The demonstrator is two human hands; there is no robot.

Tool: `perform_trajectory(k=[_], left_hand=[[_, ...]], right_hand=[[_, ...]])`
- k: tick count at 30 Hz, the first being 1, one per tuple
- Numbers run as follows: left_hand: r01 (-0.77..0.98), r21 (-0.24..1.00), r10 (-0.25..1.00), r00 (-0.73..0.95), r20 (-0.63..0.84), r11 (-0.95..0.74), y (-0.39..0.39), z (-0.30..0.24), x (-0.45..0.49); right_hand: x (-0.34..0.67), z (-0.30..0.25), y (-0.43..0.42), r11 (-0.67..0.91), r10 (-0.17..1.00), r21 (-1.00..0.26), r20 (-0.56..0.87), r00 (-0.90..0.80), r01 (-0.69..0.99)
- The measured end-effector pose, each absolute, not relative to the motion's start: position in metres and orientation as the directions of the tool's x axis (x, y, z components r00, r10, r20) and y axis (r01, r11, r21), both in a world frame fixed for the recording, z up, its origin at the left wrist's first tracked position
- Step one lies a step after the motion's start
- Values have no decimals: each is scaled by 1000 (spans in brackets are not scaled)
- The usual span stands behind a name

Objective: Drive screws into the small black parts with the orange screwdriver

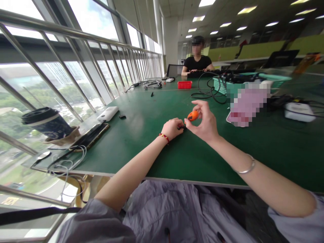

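Over the middle of the green table [136, 141], my right hand [206, 123] is closed in a pinch on a small rounded orange tool [193, 115] with a dark patch, which looks like a stubby screwdriver handle. Its tip is hidden by the thumb. Just to the left, my left hand [173, 129] rests low at the tabletop, its fingers closed on a small black piece [181, 128]. The lower end of the orange tool comes close to that piece; whether they touch I cannot tell.
To the left are a lidded cup [50, 125], a phone [91, 135], a white case [108, 114] and a small black part [122, 116]. Ahead stand a red tray [184, 85] and a teal basket [220, 86] amid cables. Across the table sits a person [197, 62].
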State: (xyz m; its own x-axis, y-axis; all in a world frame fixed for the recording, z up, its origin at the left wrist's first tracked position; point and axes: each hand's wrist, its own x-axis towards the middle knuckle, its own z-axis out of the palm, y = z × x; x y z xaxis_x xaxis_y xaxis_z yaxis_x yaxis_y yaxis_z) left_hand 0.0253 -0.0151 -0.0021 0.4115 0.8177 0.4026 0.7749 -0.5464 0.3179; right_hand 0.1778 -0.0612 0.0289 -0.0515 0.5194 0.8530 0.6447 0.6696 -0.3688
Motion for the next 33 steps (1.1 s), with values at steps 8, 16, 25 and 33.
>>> perform_trajectory(k=[8,16,25,33], left_hand=[[783,305,819,410,402,-541,-13,-4,25],[797,311,834,389,392,-518,-15,-2,26],[800,280,822,404,401,-530,-12,-4,25],[768,340,825,415,383,-544,-13,-3,24]], right_hand=[[178,29,-64,590,610,-410,790,-52,695],[174,33,-68,540,599,-422,800,19,728],[174,31,-66,642,590,-402,803,-86,653],[185,38,-67,606,603,-488,797,38,628]])
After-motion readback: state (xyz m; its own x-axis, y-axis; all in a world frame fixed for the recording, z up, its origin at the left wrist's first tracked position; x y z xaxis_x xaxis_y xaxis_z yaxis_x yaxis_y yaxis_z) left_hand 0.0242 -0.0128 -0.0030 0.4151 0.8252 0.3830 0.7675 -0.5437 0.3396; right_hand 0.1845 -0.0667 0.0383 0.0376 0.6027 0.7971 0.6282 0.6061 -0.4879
